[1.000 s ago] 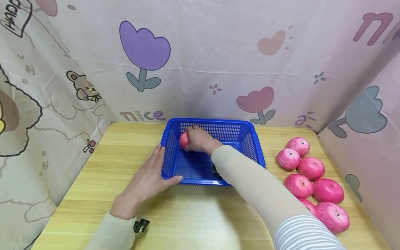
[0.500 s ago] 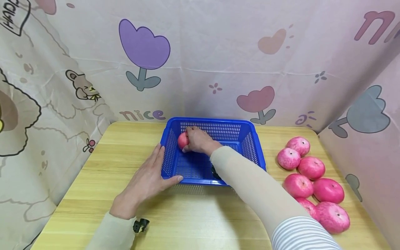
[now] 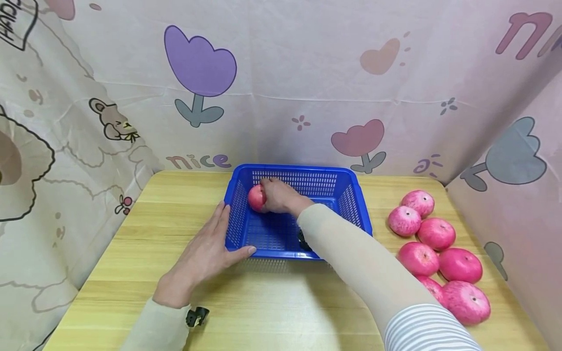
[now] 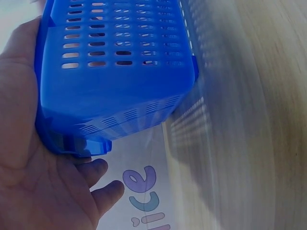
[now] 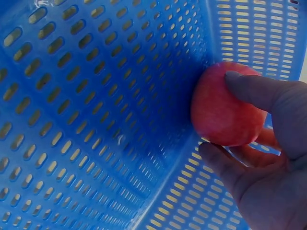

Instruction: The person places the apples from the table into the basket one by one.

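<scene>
A blue plastic basket (image 3: 285, 254) with slotted walls stands on the wooden table. In its back left corner, my right hand (image 3: 280, 197) holds a red apple (image 3: 255, 199). The right wrist view shows the thumb on one side of the apple (image 5: 223, 112) and fingers around the other, low by the basket floor and walls. My left hand (image 3: 203, 253) lies along the basket's left side, fingers straight at the rim and thumb at the front left corner. From the left wrist view, the palm (image 4: 21, 143) is against the rim of the basket (image 4: 115, 86).
Several pinkish-red apples (image 3: 418, 258) lie grouped on the right side of the table (image 3: 272, 312). Patterned cloth (image 3: 281, 73) hangs behind the table and at both sides. A small black device (image 3: 197, 317) sits at the left wrist.
My right hand has shifted the apple slightly left into the basket's corner, and more of the apple shows. The left hand stays at the rim; the basket has not moved.
</scene>
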Available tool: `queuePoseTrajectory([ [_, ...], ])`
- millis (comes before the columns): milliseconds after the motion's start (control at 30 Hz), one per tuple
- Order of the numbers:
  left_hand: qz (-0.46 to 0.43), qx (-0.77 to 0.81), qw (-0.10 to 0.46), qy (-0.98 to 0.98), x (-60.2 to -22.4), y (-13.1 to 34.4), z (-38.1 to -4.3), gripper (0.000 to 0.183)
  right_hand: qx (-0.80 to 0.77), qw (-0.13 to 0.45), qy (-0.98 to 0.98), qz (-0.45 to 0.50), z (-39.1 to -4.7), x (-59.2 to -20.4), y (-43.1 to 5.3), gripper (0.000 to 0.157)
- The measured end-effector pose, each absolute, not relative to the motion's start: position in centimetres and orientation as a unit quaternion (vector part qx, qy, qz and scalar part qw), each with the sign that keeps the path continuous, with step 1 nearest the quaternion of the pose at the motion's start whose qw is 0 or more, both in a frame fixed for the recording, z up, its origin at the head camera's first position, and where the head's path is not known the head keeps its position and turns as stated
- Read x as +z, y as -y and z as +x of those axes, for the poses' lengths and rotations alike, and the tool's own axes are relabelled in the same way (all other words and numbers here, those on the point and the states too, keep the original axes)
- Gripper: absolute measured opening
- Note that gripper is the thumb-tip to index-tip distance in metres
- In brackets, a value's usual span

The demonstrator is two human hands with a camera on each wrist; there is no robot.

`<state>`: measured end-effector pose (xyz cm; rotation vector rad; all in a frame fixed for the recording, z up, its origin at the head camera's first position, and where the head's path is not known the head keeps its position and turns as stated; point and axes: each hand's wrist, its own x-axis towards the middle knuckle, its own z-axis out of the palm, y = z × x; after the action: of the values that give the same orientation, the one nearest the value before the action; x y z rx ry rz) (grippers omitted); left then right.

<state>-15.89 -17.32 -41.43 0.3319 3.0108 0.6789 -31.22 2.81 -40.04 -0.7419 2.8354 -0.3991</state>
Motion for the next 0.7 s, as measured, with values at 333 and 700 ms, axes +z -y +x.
queuePoseTrajectory([
  [333,0.103,0.218,0.029,-0.97,-41.33,17.3,-15.9,0.129,-0.13,0.082,-0.957,-0.246,-31.32,-40.23,-2.72,0.078],
  [700,0.106,0.222,0.021,-0.969,-41.36,17.21,-15.92,0.128,-0.14,0.086,-0.957,-0.239,-31.49,-40.82,-2.62,0.081],
])
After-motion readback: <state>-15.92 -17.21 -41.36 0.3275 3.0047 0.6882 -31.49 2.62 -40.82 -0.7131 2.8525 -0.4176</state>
